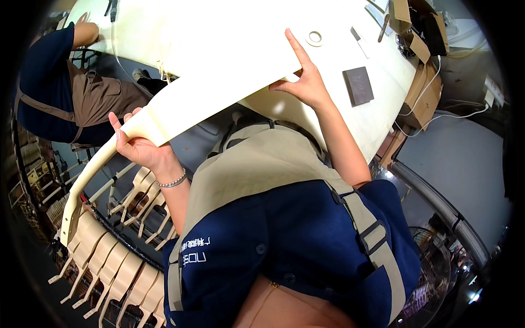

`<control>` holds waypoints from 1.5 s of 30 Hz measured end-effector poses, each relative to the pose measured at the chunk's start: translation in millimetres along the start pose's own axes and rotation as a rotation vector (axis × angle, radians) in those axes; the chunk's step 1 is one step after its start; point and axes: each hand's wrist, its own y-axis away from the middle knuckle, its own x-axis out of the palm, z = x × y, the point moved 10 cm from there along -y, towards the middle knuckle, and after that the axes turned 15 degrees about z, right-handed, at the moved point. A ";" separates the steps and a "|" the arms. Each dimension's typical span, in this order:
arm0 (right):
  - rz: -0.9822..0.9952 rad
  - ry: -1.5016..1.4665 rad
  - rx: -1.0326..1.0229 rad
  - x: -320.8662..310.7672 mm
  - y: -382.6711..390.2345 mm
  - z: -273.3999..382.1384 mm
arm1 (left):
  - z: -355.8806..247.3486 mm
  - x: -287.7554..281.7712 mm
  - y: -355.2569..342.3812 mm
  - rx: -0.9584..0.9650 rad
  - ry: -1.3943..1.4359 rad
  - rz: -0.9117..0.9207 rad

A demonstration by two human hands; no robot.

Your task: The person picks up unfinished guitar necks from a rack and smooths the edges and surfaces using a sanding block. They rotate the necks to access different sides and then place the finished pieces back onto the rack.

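Note:
A long cream piece, like an unfinished guitar neck [205,101], lies slantwise across my front. Its broad, flat part reaches to the right; the narrow part curves down to the left and ends in a tip with small holes. My left hand [141,146] is wrapped round it where broad meets narrow, palm up. At the broad end my right hand [303,82] grips the edge, thumb and index finger spread wide, the other fingers hidden. Glare blurs the piece's far edge against the pale worktable [333,128].
On the table lie a tape roll [314,38], a dark square block [358,86] and a thin dark-handled tool [359,41]. Cardboard boxes [424,95] stand at the right. Similar cream pieces [117,268] hang on a rack at lower left. Another person [82,101] is at far left.

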 end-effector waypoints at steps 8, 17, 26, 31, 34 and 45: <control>0.004 -0.515 0.073 19.0 -8.5 -70.3 | -0.2 -5.8 -10.8 -0.035 0.083 0.274; 0.061 -0.307 -0.092 32.0 -3.8 -0.1 | 33.0 -104.0 9.2 -0.380 0.150 -0.155; 0.094 -0.370 0.023 37.9 -2.3 2.1 | 19.5 -102.1 26.8 -0.410 0.081 -0.174; 0.047 -0.567 -0.050 36.7 -7.3 -18.9 | -2.0 -60.2 28.3 -0.310 -0.020 -0.067; -0.018 -0.738 -0.092 29.9 -7.6 -32.9 | -10.9 -28.7 25.0 -0.260 -0.083 0.006; 0.151 -0.553 -0.086 2.4 7.6 -99.8 | -20.1 25.0 18.3 -0.051 0.116 0.316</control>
